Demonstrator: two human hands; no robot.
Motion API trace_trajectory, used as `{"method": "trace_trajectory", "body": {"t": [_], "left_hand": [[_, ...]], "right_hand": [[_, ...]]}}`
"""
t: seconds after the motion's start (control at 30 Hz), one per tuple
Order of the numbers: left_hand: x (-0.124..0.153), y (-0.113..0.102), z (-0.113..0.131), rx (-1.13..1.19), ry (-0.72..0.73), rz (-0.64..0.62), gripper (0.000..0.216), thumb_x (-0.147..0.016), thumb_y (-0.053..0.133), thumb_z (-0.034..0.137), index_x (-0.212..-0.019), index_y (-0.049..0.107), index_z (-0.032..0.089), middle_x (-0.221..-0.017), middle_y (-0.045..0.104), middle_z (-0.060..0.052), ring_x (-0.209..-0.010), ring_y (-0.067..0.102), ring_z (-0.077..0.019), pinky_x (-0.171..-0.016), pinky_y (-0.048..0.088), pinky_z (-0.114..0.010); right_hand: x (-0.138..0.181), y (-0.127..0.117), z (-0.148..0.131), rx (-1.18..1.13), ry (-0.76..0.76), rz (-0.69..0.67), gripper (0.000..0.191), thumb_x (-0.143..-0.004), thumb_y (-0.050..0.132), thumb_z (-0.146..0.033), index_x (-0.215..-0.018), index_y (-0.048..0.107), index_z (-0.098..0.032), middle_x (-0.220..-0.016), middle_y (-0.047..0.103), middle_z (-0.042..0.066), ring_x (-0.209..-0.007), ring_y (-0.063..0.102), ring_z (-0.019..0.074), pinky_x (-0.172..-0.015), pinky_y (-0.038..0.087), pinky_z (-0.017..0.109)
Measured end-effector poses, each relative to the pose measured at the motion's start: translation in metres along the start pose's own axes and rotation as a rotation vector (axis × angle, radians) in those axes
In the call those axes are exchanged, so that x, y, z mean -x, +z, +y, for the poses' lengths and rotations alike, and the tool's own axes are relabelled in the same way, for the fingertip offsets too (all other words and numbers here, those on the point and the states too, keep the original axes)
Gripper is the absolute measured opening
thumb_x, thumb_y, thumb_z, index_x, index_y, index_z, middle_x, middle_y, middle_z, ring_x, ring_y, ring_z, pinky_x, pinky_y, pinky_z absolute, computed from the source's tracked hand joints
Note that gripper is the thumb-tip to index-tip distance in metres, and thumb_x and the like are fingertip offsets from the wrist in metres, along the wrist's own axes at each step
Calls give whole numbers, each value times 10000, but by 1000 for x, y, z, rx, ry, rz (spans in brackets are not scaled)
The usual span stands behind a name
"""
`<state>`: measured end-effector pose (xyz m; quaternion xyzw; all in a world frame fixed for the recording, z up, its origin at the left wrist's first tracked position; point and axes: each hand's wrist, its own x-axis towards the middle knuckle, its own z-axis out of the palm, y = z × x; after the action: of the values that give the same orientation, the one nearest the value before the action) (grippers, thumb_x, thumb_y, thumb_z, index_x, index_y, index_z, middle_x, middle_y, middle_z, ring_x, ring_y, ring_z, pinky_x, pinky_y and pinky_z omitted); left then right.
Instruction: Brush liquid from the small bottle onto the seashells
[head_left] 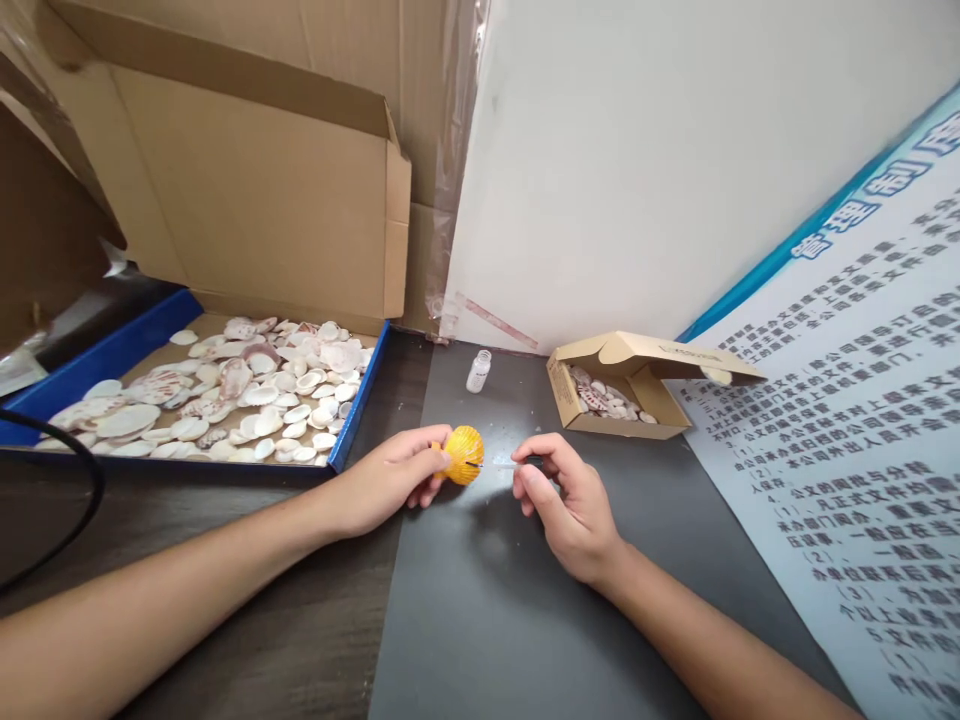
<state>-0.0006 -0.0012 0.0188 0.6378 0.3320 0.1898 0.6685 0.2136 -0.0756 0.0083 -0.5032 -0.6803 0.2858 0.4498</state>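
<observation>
My left hand pinches a yellow-orange ribbed scallop shell by its narrow hinge end, thumb on top. The shell's fan edge points right, over the dark grey mat. Opposite it, my right hand is closed around the dark handle of a thin brush. The brush's pale stem points left at the shell, and its dark tip appears at the shell's face; whether it touches I cannot tell. Behind both hands stands a small clear bottle, upright and uncapped, with something whitish inside.
On the left, a blue-edged cardboard box with its lid raised holds many pale shells. A smaller brown carton with more shells stands at the back right. A black cable curves at the left edge; a printed poster lines the right.
</observation>
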Motion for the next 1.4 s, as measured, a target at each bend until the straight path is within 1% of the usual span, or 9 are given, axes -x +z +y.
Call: {"method": "trace_trajectory", "body": {"t": [0.17,0.33,0.57,0.67,0.77,0.93,1.1,1.23,1.4], "left_hand": [[-7,-6,-4,113,-23,-35,174,-875,414,377,-845,444,208,-588,391,71,-471,322,-96,-425,275,-203],[-12,-12,-5,315,-26,-66,158,-785,438,340,-875,440,211,-637,341,73,-452,307,-81,-343,255,-165],[-10,-13,-6,341,-34,-23,141,-807,473,339,-848,448,206,-629,362,68,-461,331,-73,-347,312,-158],[-10,-13,-6,337,-24,-9,126,-831,476,328,-845,454,204,-632,368,70,-457,336,-69,-355,328,-158],[-10,-12,-6,345,-23,9,108,-837,479,309,-831,446,206,-636,375,70,-457,347,-70,-361,342,-161],[-10,-12,-8,347,-43,17,135,-836,506,320,-845,446,199,-644,396,68,-473,351,-67,-373,354,-158],[-8,-14,-8,319,-49,20,136,-846,516,317,-867,474,190,-648,397,67,-491,364,-71,-385,359,-158],[-7,-14,-8,301,-48,18,122,-861,504,305,-868,486,185,-643,399,66,-494,375,-71,-396,359,-160],[-7,-14,-8,288,-58,11,169,-866,521,339,-908,503,177,-652,413,63,-498,364,-70,-402,350,-165]], "right_hand": [[-32,8,-19,12,-48,48,135,-957,503,-295,-920,597,-206,-689,544,-31,-562,474,110,-547,391,238],[-58,19,-4,-37,-63,69,219,-964,464,-344,-862,597,-204,-640,472,-43,-538,421,113,-525,349,243],[-51,22,26,-81,-13,197,209,-969,464,-335,-822,541,-208,-605,386,-60,-506,340,107,-490,279,244],[-49,24,25,-118,0,178,233,-989,417,-367,-873,550,-214,-587,360,-67,-484,329,108,-474,281,241],[-51,25,20,-118,6,151,153,-950,514,-333,-889,582,-210,-581,388,-69,-493,351,104,-487,299,241],[-54,23,21,-142,24,243,131,-947,519,-316,-926,590,-208,-554,358,-80,-473,315,100,-469,272,240],[-52,24,19,-139,-25,139,140,-954,503,-309,-972,604,-214,-555,386,-80,-472,369,102,-473,298,235],[-55,19,21,-48,-31,233,43,-892,581,-245,-909,595,-208,-558,391,-86,-470,358,91,-478,300,232],[-53,18,24,-149,-81,164,190,-990,440,-303,-971,609,-218,-552,378,-81,-466,353,102,-469,295,239]]}}
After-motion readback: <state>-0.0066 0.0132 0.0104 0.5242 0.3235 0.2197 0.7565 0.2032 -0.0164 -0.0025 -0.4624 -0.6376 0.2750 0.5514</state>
